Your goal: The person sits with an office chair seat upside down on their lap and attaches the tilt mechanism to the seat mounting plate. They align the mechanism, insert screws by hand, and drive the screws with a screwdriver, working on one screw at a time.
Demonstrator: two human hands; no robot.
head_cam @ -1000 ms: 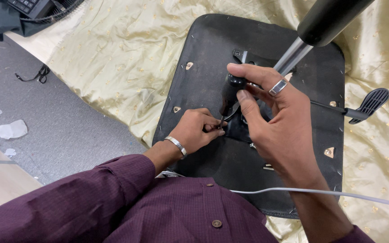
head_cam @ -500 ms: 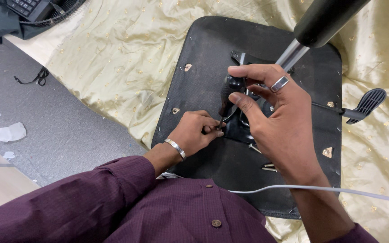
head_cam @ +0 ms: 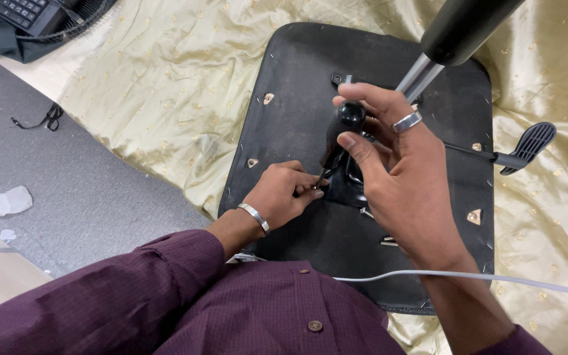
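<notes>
An upturned black chair seat (head_cam: pixel 297 85) lies on a golden cloth (head_cam: pixel 165 85), its chrome and black column (head_cam: pixel 451 39) rising toward the camera. My right hand (head_cam: pixel 409 177), with a ring on it, grips the black handle of a screwdriver (head_cam: pixel 340 128) whose shaft slants down to the metal bracket at the seat's middle. My left hand (head_cam: pixel 284 194), wearing a metal bangle, pinches the screwdriver's tip against the bracket. Two loose bolts (head_cam: pixel 389 241) rest on the seat below my right hand.
A black lever paddle (head_cam: pixel 530 144) sticks out from the seat's right side. A white cable (head_cam: pixel 481 277) crosses my lap. Grey floor with paper scraps (head_cam: pixel 9 200) lies at left; a dark device with keys (head_cam: pixel 31 13) sits at top left.
My right hand has shifted its hold, and the screwdriver's black handle now shows between its fingers. My left hand stays at the tip.
</notes>
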